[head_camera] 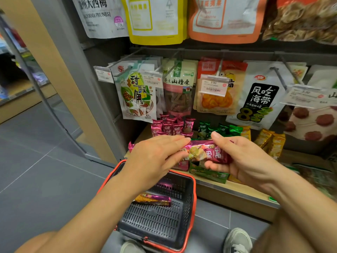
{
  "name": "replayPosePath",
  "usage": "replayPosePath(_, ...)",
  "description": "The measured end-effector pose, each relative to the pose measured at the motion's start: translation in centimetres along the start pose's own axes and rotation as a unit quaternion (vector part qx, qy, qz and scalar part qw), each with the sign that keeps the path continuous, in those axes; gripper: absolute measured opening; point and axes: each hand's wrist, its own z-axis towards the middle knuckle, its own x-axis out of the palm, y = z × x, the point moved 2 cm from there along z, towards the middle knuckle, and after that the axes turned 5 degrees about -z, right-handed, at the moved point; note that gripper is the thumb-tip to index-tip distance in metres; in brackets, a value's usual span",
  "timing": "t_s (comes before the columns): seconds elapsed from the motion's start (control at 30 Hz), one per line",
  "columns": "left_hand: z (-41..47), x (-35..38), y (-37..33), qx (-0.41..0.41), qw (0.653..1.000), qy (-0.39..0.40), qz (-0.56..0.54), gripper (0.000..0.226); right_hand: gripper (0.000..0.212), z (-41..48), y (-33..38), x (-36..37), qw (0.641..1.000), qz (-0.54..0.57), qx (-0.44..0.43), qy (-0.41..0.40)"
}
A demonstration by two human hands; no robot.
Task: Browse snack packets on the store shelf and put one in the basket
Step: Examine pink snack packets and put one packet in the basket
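While the right hand [242, 157] curls thumb and fingers round the magenta snack packet [209, 152], the left hand [155, 156] lies straight-fingered across its other end, probably steadying it for inspection. It is held just off the shelf [228, 189], above the red-rimmed basket [155, 223], which holds an orange-and-purple packet [153, 199]

Person: bare forearms, low grey trainers.
Left shoe [131, 247], at the near rim of the basket [193, 187], shows only a grey toe. Right shoe [237, 240], right of the basket, is grey with pale laces. The knees appear uncovered, though blurred.
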Motion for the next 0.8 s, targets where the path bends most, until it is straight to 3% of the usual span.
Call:
replayPosePath(0.1, -0.2, -0.3, 0.3, -0.015, 0.999, -0.031, -0.025, 0.034, 0.046, -0.3, 0.1, 0.3, 0.999, -0.017, -0.021, 0.021)
replayPosePath(0.2, -0.1, -0.2, 0.4, -0.053, 0.993, -0.066, -0.078, 0.031, 0.027, -0.4, 0.3, 0.7, 0.991, -0.113, -0.074, 0.006)
replayPosePath(0.47, -0.3, 0.5, -0.6, -0.009, 0.998, -0.052, -0.015, 0.039, 0.006, 0.6, 0.0, 1.9, 0.941, -0.287, -0.173, -0.035)
replayPosePath(0.6, 0.0, 0.4, -1.5, 0.0, 0.993, -0.093, -0.079, 0.033, 0.027, 1.0, -0.4, 2.5, 0.904, -0.359, -0.225, -0.054)
replayPosePath(0.67, 0.1, 0.3, -2.0, -0.011, 0.991, -0.096, -0.096, 0.038, 0.027, 1.1, -0.6, 2.6, 0.889, -0.39, -0.234, -0.061)
replayPosePath(0.8, 0.4, -0.2, -1.9, -0.038, 0.988, -0.071, -0.133, 0.037, 0.004, 1.6, -1.1, 3.1, 0.861, -0.447, -0.233, -0.063)
